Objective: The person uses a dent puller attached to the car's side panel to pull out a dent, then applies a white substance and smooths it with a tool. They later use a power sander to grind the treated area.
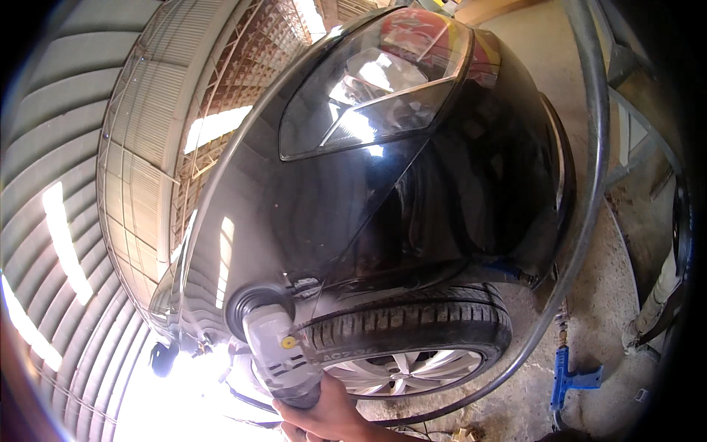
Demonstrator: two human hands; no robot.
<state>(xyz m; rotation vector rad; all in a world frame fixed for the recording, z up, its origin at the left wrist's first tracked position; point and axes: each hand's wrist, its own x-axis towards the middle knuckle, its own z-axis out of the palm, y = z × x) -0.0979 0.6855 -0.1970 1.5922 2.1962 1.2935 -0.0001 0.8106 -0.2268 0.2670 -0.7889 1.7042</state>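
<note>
My right hand [328, 416] comes in from the lower edge with its fingers wrapped round the body of a power polisher [276, 350]. The tool has a grey, dusty housing and a yellow round mark on its side. At its far end the dark round pad [237, 313] lies against the black car's fender [258, 243], just beside the wheel arch. Below it is the tyre [412, 324] with its silver spoked rim [401, 376]. A clear headlight [383, 88] sits farther up the car's front corner. My left hand is not in view.
A thick black hose [593, 147] arcs down the right side and under the wheel. On the concrete floor [471, 412] at the lower right lies a blue air gun [563, 379]. Metal stand legs [655, 295] rise at the far right. Strong light glares at the lower left.
</note>
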